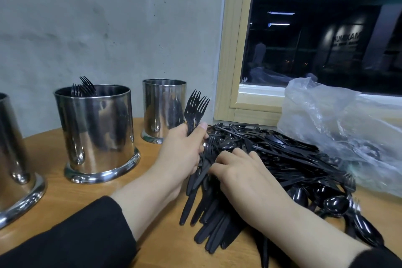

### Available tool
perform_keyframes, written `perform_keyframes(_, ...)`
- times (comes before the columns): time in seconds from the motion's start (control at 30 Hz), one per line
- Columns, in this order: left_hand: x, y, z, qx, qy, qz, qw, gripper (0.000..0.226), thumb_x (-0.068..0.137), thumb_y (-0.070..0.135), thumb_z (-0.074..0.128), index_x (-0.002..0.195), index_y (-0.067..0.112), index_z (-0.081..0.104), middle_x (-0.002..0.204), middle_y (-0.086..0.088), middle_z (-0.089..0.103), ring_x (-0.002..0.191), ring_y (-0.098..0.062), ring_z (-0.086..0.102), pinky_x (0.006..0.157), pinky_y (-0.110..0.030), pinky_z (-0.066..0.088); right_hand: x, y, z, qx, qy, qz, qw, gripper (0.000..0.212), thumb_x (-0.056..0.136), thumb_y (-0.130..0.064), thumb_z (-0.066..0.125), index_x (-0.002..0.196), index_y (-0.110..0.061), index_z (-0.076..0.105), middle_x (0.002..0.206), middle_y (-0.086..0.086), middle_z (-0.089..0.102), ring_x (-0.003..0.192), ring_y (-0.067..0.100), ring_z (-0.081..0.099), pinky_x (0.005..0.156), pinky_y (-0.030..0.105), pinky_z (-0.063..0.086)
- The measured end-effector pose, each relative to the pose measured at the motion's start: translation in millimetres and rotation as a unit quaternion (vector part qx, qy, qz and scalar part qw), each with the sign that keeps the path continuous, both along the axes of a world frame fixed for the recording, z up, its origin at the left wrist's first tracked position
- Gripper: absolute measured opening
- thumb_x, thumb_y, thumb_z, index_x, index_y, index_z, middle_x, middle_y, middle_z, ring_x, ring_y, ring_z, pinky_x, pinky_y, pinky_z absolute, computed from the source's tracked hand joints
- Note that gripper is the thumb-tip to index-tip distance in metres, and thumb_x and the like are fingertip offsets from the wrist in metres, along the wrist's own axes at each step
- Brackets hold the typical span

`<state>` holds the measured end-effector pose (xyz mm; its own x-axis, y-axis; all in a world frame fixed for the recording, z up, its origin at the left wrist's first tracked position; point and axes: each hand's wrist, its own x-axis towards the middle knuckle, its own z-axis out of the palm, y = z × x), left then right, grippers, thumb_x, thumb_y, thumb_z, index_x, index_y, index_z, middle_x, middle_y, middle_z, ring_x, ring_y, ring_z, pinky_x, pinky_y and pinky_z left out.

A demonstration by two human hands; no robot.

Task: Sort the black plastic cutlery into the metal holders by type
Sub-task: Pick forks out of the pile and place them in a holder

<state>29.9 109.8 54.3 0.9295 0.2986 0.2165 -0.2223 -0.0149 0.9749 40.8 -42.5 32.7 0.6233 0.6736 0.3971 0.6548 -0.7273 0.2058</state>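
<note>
Bare counter (152,183) lay open between the cutlery heap (272,163) and the middle holder (95,130) left of it — a clear lane. Right of the heap, a crumpled plastic bag (339,128) blocked passage; behind it stood the far holder (164,109).

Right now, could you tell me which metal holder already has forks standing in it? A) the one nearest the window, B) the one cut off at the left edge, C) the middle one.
C: fork tines stick up above the rim of the middle holder.
</note>
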Motion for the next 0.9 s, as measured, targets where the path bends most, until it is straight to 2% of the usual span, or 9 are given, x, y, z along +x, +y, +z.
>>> perform_keyframes(0.13,-1.4,0.5,2.0,0.011,0.000,-0.003,1.000,0.030,0.106,0.035,0.052,0.098,0.007,0.060,0.057,0.006,0.040,0.045,-0.011,0.027,0.042,-0.021,0.019,-1.4,-1.5,0.9,-0.001,-0.011,0.012,1.000,0.018,0.089,-0.014,0.054,0.099,-0.028,0.058,0.108,-0.006,0.055,0.098,0.022,0.047,0.078,0.039,0.033)
perform_keyframes(0.3,-1.9,0.7,2.0,0.041,-0.002,0.006,0.999,0.031,0.106,0.036,0.052,0.096,0.009,0.061,0.060,0.002,0.041,0.045,-0.011,0.029,0.042,-0.022,0.022,6.0,-1.8,-6.7,0.022,-0.030,-0.002,0.999,0.026,0.073,-0.015,0.071,0.077,-0.030,0.050,0.081,-0.011,0.051,0.076,0.018,0.047,0.065,0.035,0.032)
perform_keyframes(0.4,-2.5,0.7,3.3,0.054,-0.006,0.011,0.998,0.032,0.106,0.037,0.051,0.096,0.008,0.062,0.061,0.000,0.042,0.044,-0.011,0.030,0.040,-0.022,0.023,6.9,-3.3,-4.3,0.049,-0.044,-0.002,0.998,0.024,0.077,-0.017,0.071,0.077,-0.030,0.051,0.082,-0.012,0.050,0.078,0.017,0.046,0.067,0.036,0.029)
perform_keyframes(0.5,-4.2,0.5,4.4,0.058,-0.006,0.007,0.998,0.032,0.107,0.035,0.050,0.098,0.007,0.061,0.057,0.000,0.044,0.042,-0.011,0.033,0.039,-0.021,0.027,6.4,-8.3,2.9,0.092,-0.056,0.009,0.994,0.008,0.089,-0.026,0.061,0.090,-0.033,0.062,0.095,-0.014,0.056,0.090,0.016,0.048,0.074,0.037,0.028)
perform_keyframes(0.53,-4.7,0.5,4.6,0.064,-0.008,0.005,0.998,0.032,0.107,0.034,0.049,0.098,0.007,0.061,0.056,0.000,0.046,0.042,-0.012,0.035,0.039,-0.022,0.029,6.7,-9.5,4.8,0.111,-0.057,0.013,0.992,0.011,0.091,-0.027,0.057,0.096,-0.033,0.064,0.099,-0.014,0.057,0.094,0.016,0.049,0.077,0.037,0.029)
perform_keyframes(0.63,-4.3,1.3,3.3,0.083,-0.022,0.000,0.996,0.032,0.107,0.032,0.049,0.097,0.005,0.062,0.057,0.000,0.052,0.044,-0.015,0.046,0.040,-0.026,0.040,6.3,-11.3,6.9,0.155,-0.050,0.036,0.986,0.031,0.093,-0.023,0.050,0.121,-0.032,0.060,0.107,-0.010,0.053,0.096,0.017,0.051,0.082,0.035,0.037)
perform_keyframes(0.73,-2.7,1.5,3.4,0.080,-0.020,-0.015,0.997,0.031,0.107,0.031,0.050,0.098,0.004,0.063,0.061,-0.003,0.058,0.050,-0.019,0.054,0.045,-0.029,0.046,0.8,-13.5,12.3,0.181,-0.013,0.037,0.983,0.060,0.093,-0.014,0.058,0.146,-0.034,0.040,0.117,-0.007,0.044,0.094,0.018,0.052,0.072,0.034,0.049)
perform_keyframes(0.8,-2.4,2.9,5.4,0.075,-0.021,-0.013,0.997,0.030,0.108,0.029,0.050,0.099,0.004,0.064,0.064,-0.005,0.060,0.051,-0.020,0.057,0.046,-0.029,0.047,0.4,-17.9,15.9,0.201,-0.004,0.040,0.979,0.066,0.092,-0.010,0.058,0.151,-0.033,0.036,0.118,-0.008,0.042,0.091,0.017,0.053,0.071,0.031,0.050)
perform_keyframes(0.9,-1.6,10.2,9.6,0.060,-0.029,0.015,0.998,0.028,0.108,0.026,0.048,0.100,0.004,0.064,0.068,-0.008,0.062,0.053,-0.020,0.060,0.048,-0.029,0.050,9.5,-29.5,19.5,0.237,-0.023,0.039,0.971,0.059,0.093,-0.009,0.059,0.147,-0.027,0.046,0.111,-0.008,0.045,0.089,0.015,0.052,0.072,0.029,0.047)
